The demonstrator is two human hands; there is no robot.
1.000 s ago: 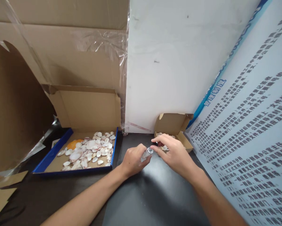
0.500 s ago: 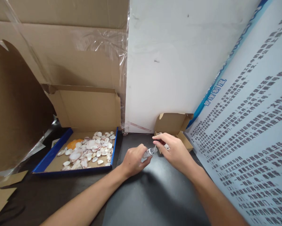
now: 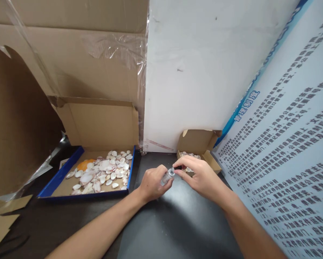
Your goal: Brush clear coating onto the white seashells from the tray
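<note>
My left hand (image 3: 154,182) is wrapped round a small clear bottle (image 3: 167,176), tilted with its mouth towards the upper right. At that mouth, the thumb and fingertips of my right hand (image 3: 196,173) are pinched together; a small dark thing shows between these fingers, too small to make out. Just behind my right hand stands a small open cardboard box (image 3: 198,142) with pale shells (image 3: 189,155) in it, partly hidden by the hand.
At the left lies a blue-edged open box (image 3: 87,196) full of shells (image 3: 104,165), one of them orange. Tall cardboard (image 3: 96,64) and a white panel (image 3: 188,72) stand behind. A printed board (image 3: 285,144) leans along the right. Cardboard scraps (image 3: 2,228) lie at the lower left.
My right hand has moved slightly down and left, bringing its fingertips to the bottle's mouth. More shells in the small box now show. My left hand has barely moved.
</note>
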